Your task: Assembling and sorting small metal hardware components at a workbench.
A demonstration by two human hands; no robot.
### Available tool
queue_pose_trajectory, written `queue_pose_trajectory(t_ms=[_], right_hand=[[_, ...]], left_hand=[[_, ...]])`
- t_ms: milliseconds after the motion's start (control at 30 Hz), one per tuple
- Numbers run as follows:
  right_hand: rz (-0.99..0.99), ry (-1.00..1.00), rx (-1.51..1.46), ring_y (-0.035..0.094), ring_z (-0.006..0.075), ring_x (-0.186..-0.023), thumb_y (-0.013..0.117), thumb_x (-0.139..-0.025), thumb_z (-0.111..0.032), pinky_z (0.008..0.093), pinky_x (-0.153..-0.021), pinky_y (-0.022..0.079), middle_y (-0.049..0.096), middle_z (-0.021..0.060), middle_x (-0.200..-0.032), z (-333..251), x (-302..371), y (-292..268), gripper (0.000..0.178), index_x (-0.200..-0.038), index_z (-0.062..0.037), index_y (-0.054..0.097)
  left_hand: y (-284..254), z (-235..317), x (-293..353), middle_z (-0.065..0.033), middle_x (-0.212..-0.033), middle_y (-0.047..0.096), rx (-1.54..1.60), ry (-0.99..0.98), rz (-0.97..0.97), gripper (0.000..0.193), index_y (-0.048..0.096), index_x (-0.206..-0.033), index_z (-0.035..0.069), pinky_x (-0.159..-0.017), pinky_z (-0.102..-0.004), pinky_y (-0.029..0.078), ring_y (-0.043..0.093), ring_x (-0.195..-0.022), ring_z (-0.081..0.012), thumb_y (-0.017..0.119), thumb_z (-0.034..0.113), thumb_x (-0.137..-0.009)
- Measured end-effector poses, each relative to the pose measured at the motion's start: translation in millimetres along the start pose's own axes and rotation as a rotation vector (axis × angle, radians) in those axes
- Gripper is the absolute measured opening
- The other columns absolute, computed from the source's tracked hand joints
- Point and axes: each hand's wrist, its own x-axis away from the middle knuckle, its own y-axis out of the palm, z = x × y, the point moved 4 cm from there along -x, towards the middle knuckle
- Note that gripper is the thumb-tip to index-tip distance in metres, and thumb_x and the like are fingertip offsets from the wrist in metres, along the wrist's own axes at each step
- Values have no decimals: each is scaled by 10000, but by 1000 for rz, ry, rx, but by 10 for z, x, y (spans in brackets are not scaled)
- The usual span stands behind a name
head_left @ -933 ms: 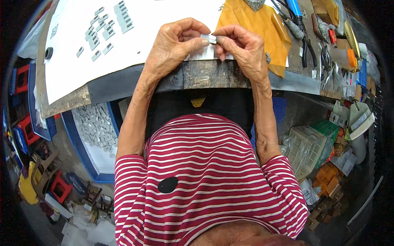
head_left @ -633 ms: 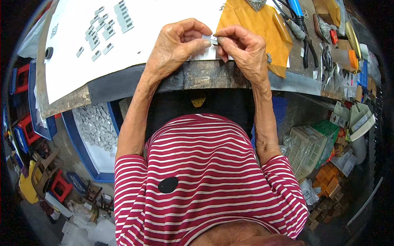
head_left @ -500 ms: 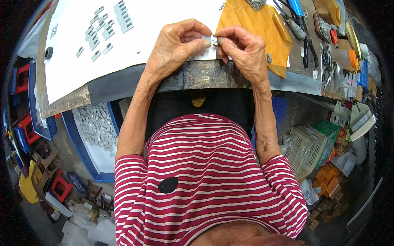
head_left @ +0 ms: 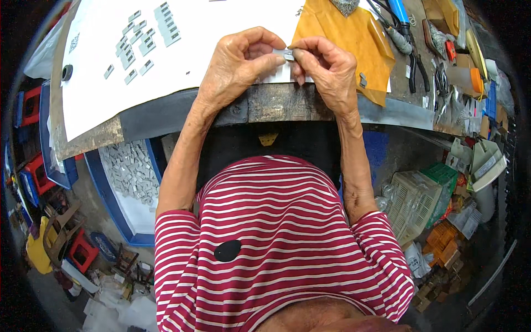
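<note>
Above the near edge of the workbench, both hands meet around one small grey metal-looking piece (head_left: 287,55). My left hand (head_left: 239,62) is closed in a pinch on its left end. The thumb and forefinger of my right hand (head_left: 327,65) pinch its right end; fingertips cover part of the piece. Left of my hands, on a white sheet (head_left: 110,30), lie several similar small grey pieces (head_left: 128,57) with dark slots. Some of them stand in a row (head_left: 167,25) side by side. Two grey bits (head_left: 363,81) rest on a yellow-brown envelope (head_left: 334,41) right of my hands.
A dark ring (head_left: 67,72) sits at the sheet's left edge. Pliers (head_left: 417,74), a blue-handled tool (head_left: 398,11) and small clutter crowd the bench's right side. Below the bench at left, a blue tray (head_left: 113,207) holds many grey pieces. Crates (head_left: 415,199) stand lower right.
My hands stay together in almost the same place. The small piece has turned slightly between my fingertips, showing a bit more of its grey side. The bench scene has shifted very slightly in view.
</note>
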Motion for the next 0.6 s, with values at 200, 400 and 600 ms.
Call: queue_pose_trajectory(t_ms=[200,400,600], right_hand=[[39,-39,145,502,38,-526,536,-821,-39,174,-478,416,538,-6,-604,-43,11,6,87,-858,23,583],[76,-22,121,504,33,-527,549,-812,-39,174,-478,413,532,-17,-595,12,11,-27,72,-842,16,585],[59,-35,101,510,34,-530,547,-820,-38,171,-477,416,537,-11,-597,-16,13,-11,70,-848,16,581]], left_hand=[[19,3,6,-26,-734,624,-13,-5,12,196,614,-927,15,-599,-178,480,581,-662,-60,643,116,-760],[56,4,4,-52,-758,633,-115,56,42,205,617,-918,19,-650,-231,496,598,-701,-108,646,131,-749],[62,37,11,-79,-760,641,-305,169,84,208,611,-908,27,-667,-273,504,624,-723,-163,659,138,-738]])
